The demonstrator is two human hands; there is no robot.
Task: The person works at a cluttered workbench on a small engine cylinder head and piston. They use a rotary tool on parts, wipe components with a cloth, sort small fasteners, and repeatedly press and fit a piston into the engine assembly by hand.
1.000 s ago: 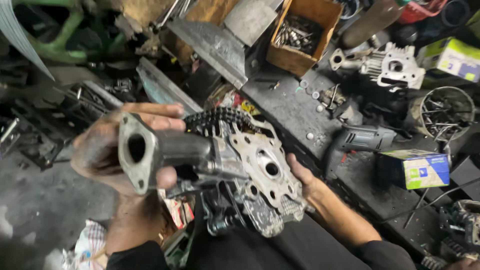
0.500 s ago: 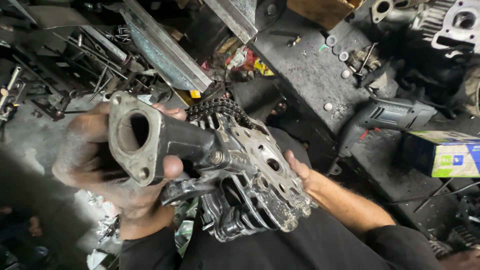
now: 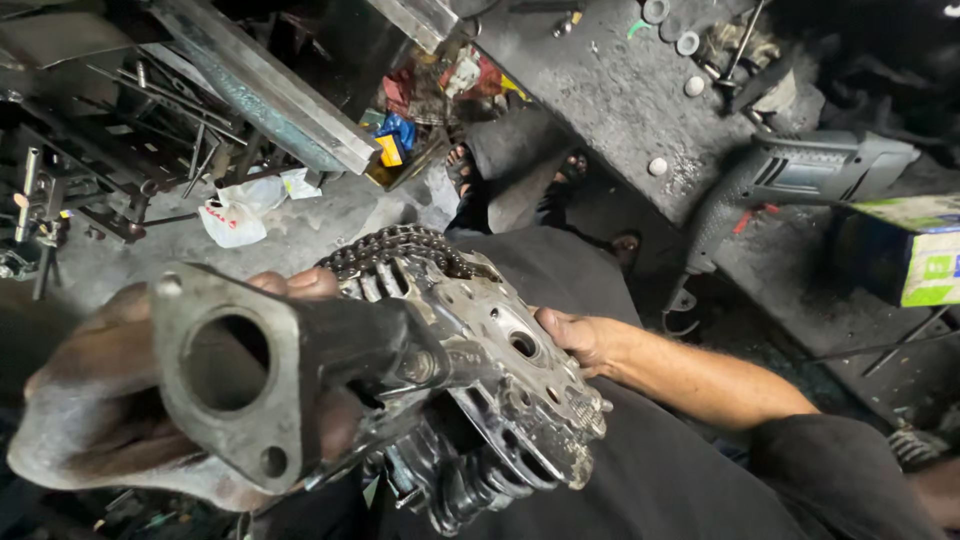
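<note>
I hold a grimy metal engine cylinder head [image 3: 470, 380] in front of my lap. My left hand [image 3: 110, 400] grips its flanged intake pipe [image 3: 240, 370], whose round opening faces the camera. My right hand [image 3: 575, 335] clasps the far edge of the head's flat drilled plate. A dark drive chain [image 3: 400, 245] loops over the top of the part. Finned castings and a spring show at its lower end.
A grey power drill [image 3: 790, 175] lies on the dirty workbench [image 3: 620, 90] at upper right, next to a green and white box [image 3: 925, 250]. A steel angle bar [image 3: 270, 95], a white plastic bag [image 3: 235, 215] and scrap metal lie on the concrete floor.
The view has tilted down toward my lap and the floor. The engine part has come closer to the camera, both hands still gripping it.
</note>
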